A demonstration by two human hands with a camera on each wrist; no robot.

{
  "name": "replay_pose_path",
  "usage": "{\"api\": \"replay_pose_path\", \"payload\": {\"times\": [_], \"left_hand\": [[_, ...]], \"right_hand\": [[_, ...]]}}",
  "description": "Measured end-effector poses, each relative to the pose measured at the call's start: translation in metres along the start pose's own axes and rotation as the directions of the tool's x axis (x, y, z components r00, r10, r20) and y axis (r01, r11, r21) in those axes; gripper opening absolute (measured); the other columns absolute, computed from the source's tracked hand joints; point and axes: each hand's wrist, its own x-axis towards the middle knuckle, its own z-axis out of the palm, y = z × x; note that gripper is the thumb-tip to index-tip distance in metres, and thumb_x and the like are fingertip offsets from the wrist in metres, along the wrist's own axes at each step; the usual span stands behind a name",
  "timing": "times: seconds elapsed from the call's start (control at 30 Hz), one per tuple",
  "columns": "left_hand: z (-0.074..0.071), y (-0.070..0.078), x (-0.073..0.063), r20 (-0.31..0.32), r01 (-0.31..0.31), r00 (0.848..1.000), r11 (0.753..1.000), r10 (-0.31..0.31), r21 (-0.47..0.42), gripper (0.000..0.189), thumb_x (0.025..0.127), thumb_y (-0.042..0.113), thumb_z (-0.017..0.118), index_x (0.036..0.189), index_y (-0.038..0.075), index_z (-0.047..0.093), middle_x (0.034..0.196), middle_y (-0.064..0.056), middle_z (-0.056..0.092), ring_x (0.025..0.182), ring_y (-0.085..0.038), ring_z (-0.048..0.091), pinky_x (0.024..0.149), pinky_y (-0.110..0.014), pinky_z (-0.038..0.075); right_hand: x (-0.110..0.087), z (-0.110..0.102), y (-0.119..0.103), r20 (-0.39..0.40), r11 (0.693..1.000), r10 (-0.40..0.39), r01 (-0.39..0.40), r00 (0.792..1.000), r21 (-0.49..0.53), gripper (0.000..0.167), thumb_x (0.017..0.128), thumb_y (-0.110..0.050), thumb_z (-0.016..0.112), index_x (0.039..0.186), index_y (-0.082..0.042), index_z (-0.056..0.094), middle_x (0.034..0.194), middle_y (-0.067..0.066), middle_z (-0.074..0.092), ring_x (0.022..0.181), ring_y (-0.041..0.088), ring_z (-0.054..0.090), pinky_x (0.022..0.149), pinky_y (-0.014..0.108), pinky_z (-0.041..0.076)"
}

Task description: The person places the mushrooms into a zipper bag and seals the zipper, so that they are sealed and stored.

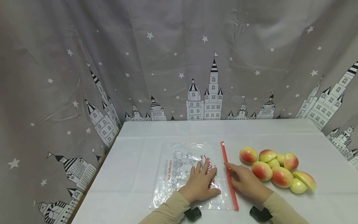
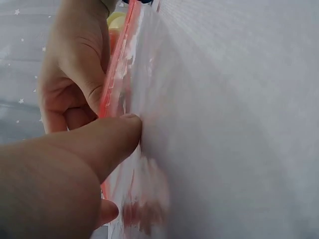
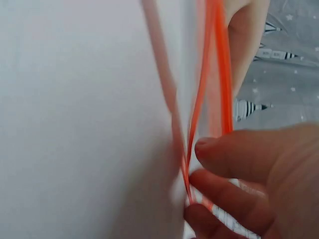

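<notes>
A clear zip bag (image 1: pixel 167 177) with a red zip strip (image 1: pixel 233 194) along its right edge and red lettering lies flat on the table. My left hand (image 1: pixel 199 185) rests on the bag with fingers spread, near the strip. At the strip, my right hand (image 1: pixel 247 182) has its index finger reaching over the red edge. In the right wrist view, its thumb (image 3: pixel 224 154) and fingers pinch the upper red strip (image 3: pixel 224 74), which stands apart from the lower strip (image 3: pixel 198 99). The right hand also shows past the strip in the left wrist view.
Right of the right hand lie several red-and-yellow toy fruit pieces (image 1: pixel 282 176), some whole-looking and some cut, bunched together. A white cloth covers the table (image 1: pixel 134 149). Behind it hangs a grey curtain (image 1: pixel 167 37) with castles and stars. Dark wrist devices (image 1: pixel 193 214) sit below both wrists.
</notes>
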Motion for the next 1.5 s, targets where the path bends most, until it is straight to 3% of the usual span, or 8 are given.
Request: {"api": "replay_pose_path", "payload": {"times": [0.13,0.23,0.4,0.6,0.77,1.1,1.27,1.5], "left_hand": [[0.001,-0.001,0.001,-0.005,0.0,1.0,1.0,0.0,-0.001,0.079,0.084,0.059,0.07,0.15,0.021,0.049,0.16,-0.021,0.041,0.148,-0.049,0.035,0.114,-0.065,0.035],[0.002,-0.001,0.001,-0.003,0.004,1.0,1.0,-0.004,-0.014,0.08,0.084,0.058,0.07,0.151,0.021,0.048,0.16,-0.021,0.04,0.148,-0.05,0.034,0.115,-0.066,0.034],[0.004,-0.002,0.0,-0.003,0.013,1.0,0.999,-0.013,-0.029,0.08,0.086,0.06,0.068,0.153,0.022,0.046,0.161,-0.021,0.039,0.149,-0.049,0.033,0.116,-0.065,0.032],[0.006,-0.001,0.0,-0.019,0.015,1.0,0.999,-0.015,-0.031,0.074,0.09,0.062,0.062,0.151,0.023,0.049,0.16,-0.021,0.04,0.149,-0.05,0.033,0.115,-0.067,0.032],[0.008,-0.001,0.001,-0.044,0.014,0.999,0.998,-0.017,-0.062,0.066,0.093,0.059,0.059,0.148,0.024,0.053,0.159,-0.022,0.041,0.148,-0.052,0.033,0.112,-0.072,0.032],[0.007,0.004,0.002,-0.093,-0.034,0.995,0.996,0.026,-0.087,0.057,0.099,0.053,0.053,0.147,0.024,0.054,0.154,-0.022,0.046,0.145,-0.052,0.037,0.113,-0.07,0.032],[0.007,0.005,0.002,-0.09,-0.05,0.995,0.995,0.042,-0.084,0.056,0.099,0.051,0.054,0.148,0.023,0.053,0.153,-0.02,0.046,0.145,-0.049,0.039,0.112,-0.069,0.034],[0.009,0.007,0.001,-0.096,-0.064,0.994,0.994,0.055,-0.091,0.057,0.1,0.05,0.053,0.15,0.024,0.051,0.156,-0.021,0.044,0.146,-0.05,0.038,0.114,-0.068,0.033]], "right_hand": [[0.003,0.004,-0.001,-0.037,0.998,0.052,-0.051,0.998,0.032,0.063,0.075,-0.003,0.08,0.134,-0.005,0.059,0.091,-0.009,0.072,0.083,0.006,0.063,0.08,0.032,0.056],[0.004,0.005,-0.001,-0.056,0.998,0.063,-0.061,0.996,0.034,0.037,0.074,-0.004,0.08,0.109,-0.01,0.068,0.085,-0.011,0.069,0.08,0.005,0.06,0.078,0.03,0.055],[0.001,0.007,0.003,-0.048,0.989,-0.128,0.124,0.991,-0.075,0.015,0.074,-0.009,0.082,0.079,-0.021,0.074,0.096,0.0,0.074,0.086,0.015,0.063,0.078,0.032,0.054],[-0.003,0.009,0.004,0.027,0.953,-0.247,0.248,0.969,-0.176,0.026,0.075,-0.018,0.084,0.101,-0.021,0.081,0.128,0.01,0.072,0.11,0.029,0.063,0.089,0.046,0.054],[-0.004,0.012,0.005,0.044,0.95,-0.264,0.268,0.963,-0.163,0.041,0.078,-0.026,0.083,0.118,-0.019,0.076,0.132,0.01,0.07,0.122,0.038,0.061,0.092,0.057,0.051],[-0.005,0.013,0.002,0.089,0.928,-0.333,0.343,0.939,-0.144,0.033,0.09,-0.029,0.072,0.122,-0.024,0.075,0.142,0.014,0.063,0.134,0.05,0.052,0.102,0.064,0.045],[-0.008,0.013,0.001,0.16,0.946,-0.284,0.304,0.945,-0.113,0.038,0.094,-0.024,0.067,0.132,-0.022,0.07,0.147,0.017,0.058,0.139,0.051,0.046,0.105,0.07,0.04],[-0.01,0.017,0.0,0.13,0.94,-0.312,0.326,0.941,-0.101,0.038,0.096,-0.026,0.065,0.134,-0.025,0.068,0.146,0.011,0.059,0.138,0.049,0.047,0.101,0.073,0.041]]}}
